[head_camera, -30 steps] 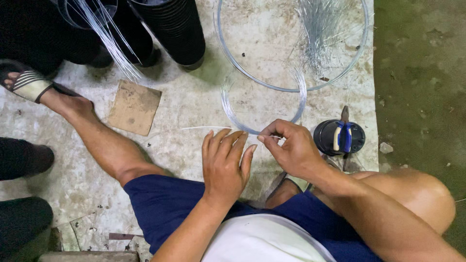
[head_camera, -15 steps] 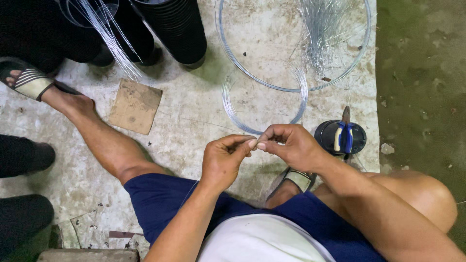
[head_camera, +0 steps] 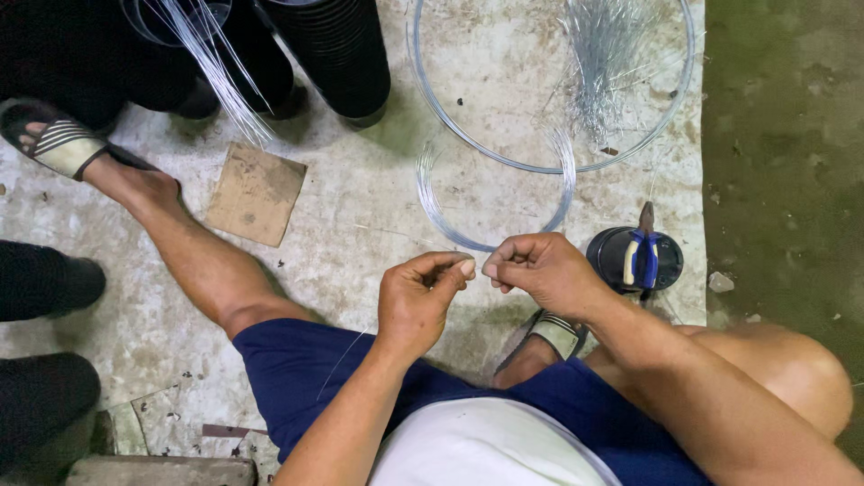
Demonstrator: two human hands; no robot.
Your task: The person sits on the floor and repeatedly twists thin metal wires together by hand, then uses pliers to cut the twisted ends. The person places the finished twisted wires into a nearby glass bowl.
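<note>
Head view: your left hand [head_camera: 421, 292] and right hand [head_camera: 538, 268] sit close together above your lap, fingertips nearly meeting. Both are pinched shut, thumb against forefinger, on a thin wire [head_camera: 480, 249]. The strand itself is barely visible between the tips. It looks to run across, left to right, from one pinch to the other, but exact contact is hard to tell.

That wire seems to belong to the small wire coil [head_camera: 497, 193] lying on the concrete floor [head_camera: 360, 225], just ahead of your hands. The coil's near arc passes right above your fingertips, about equally close to both hands, slightly nearer the right.

Beyond it, a big wire hoop [head_camera: 549, 168] overlaps the coil's far side, with a bundle of cut wires [head_camera: 605, 63] inside.

Blue-handled pliers [head_camera: 641, 252] rest on a black round container [head_camera: 634, 261], just right of your right hand.

Cardboard piece [head_camera: 256, 193] lies well to the left, near your left leg.
</note>
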